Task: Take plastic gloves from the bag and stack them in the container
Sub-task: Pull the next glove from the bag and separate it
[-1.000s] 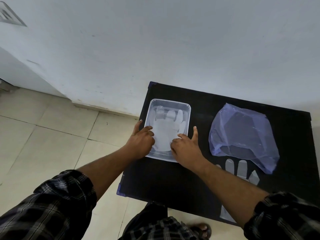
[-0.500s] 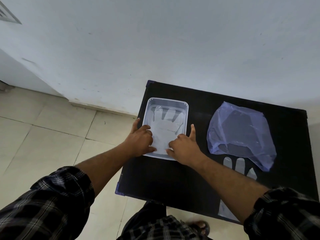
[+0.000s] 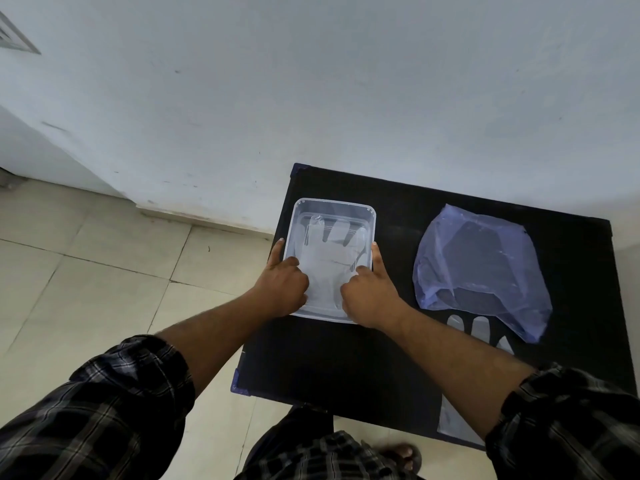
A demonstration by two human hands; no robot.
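a glove [image 3: 329, 261] is being pressed flat in the container [image 3: 373, 223] by left hand [image 3: 282, 289] and right hand [image 3: 370, 294], fingers curled down on its cuff, thumbs outside the rim. thin, limp, slippery film; best pinched at the cuff. bag [image 3: 481, 265] is lying apart on the counter [image 3: 346, 358].

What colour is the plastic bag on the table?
Translucent pale purple-blue bag, seen clearly in the head view.

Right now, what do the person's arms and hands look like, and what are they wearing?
Both hands, left hand and right hand, are bare, with no rings, watch or gloves visible. The forearms are uncovered. Each arm has a dark plaid sleeve, left sleeve and right sleeve, rolled up near the elbow, with thin pale check lines.
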